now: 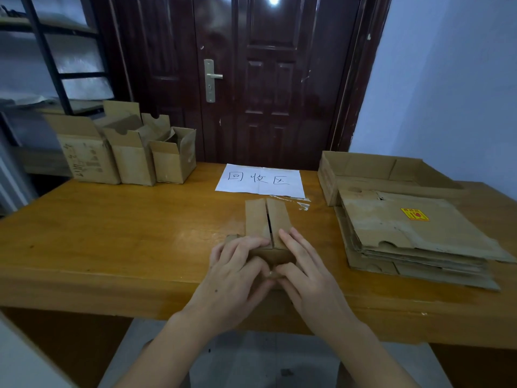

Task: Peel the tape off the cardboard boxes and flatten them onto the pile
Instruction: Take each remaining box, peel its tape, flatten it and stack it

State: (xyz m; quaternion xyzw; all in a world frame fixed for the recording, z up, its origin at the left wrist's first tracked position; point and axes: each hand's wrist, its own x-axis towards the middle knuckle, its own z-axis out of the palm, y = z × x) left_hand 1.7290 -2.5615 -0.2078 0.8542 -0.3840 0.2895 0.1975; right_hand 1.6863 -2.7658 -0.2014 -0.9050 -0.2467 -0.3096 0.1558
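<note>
Gripping a small brown cardboard box (268, 233) at the near middle of the orange-brown wooden table (112, 233): left hand (237, 271) and right hand (303, 271) curling fingers over its near end, thumbs meeting below; flattened cardboard pile (414, 236) lying well right.

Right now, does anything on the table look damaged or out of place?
A torn strip of tape lies loose on the table, just below the paper sign. The top sheet of the flattened pile has scuffed, ragged edges. Both hands grip the small box.
</note>
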